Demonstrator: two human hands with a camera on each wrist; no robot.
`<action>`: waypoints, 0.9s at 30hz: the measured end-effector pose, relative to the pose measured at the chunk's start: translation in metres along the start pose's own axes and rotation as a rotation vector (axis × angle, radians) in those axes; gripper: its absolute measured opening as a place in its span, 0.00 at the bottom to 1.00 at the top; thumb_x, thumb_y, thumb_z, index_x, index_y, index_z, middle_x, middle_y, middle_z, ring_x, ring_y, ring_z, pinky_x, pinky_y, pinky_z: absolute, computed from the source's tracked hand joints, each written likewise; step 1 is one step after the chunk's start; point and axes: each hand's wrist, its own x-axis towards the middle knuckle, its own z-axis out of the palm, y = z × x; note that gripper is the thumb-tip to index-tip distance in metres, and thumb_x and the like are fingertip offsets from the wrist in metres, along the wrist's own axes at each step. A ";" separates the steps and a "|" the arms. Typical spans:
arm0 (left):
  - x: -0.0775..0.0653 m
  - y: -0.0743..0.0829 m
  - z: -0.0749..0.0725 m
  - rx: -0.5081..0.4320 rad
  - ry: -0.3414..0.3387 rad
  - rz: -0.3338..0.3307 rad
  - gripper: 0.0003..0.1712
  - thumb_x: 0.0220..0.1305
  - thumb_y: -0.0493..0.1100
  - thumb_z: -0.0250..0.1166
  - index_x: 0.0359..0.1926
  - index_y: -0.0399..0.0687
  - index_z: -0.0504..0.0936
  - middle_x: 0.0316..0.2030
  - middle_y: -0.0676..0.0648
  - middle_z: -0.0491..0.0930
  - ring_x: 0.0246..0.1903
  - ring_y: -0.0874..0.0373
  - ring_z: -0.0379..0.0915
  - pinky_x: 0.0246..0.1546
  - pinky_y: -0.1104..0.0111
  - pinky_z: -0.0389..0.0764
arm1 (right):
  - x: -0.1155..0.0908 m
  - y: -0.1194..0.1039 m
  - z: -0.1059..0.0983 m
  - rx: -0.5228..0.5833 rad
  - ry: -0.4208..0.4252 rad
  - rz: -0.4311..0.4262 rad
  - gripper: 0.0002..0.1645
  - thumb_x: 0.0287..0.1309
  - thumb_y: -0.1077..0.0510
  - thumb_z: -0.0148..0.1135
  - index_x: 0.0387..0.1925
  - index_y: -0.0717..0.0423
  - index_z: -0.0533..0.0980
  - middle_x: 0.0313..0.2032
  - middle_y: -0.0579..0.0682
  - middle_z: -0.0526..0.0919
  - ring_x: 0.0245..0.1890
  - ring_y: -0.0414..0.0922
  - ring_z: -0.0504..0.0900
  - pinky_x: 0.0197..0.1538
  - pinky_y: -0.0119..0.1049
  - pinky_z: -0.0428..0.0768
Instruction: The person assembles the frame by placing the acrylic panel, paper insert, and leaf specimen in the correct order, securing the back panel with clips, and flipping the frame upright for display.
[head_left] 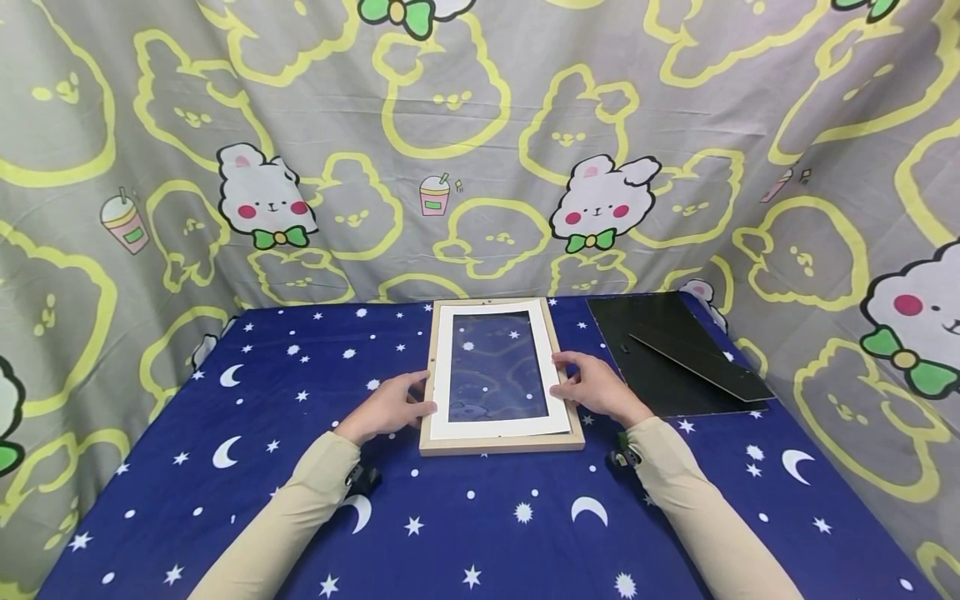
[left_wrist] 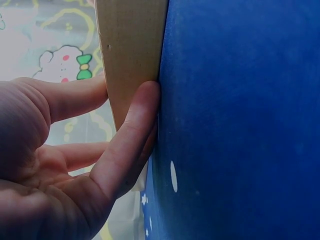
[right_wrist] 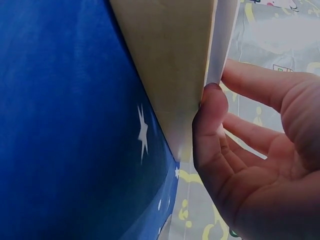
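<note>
No txt, brand or no. legible in any view. Green rect. label point(head_left: 431, 205) on pink-and-white cup print point(head_left: 434, 190), upper ctr of frame, grey yellow-patterned fabric curtain point(head_left: 330, 125): too small to read.

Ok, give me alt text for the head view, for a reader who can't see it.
A person's left grip touches the left side of a light wooden frame on a blue star-and-moon tablecloth; the right grip touches the right edge of the white mat on the frame. A black board lies to the right.
</note>
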 end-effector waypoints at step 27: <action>0.002 -0.003 0.000 0.003 -0.003 0.007 0.41 0.69 0.42 0.68 0.77 0.38 0.60 0.59 0.35 0.75 0.30 0.55 0.86 0.34 0.62 0.85 | 0.001 0.006 -0.002 -0.148 0.048 -0.117 0.21 0.60 0.59 0.73 0.54 0.59 0.83 0.53 0.58 0.85 0.32 0.42 0.81 0.33 0.35 0.80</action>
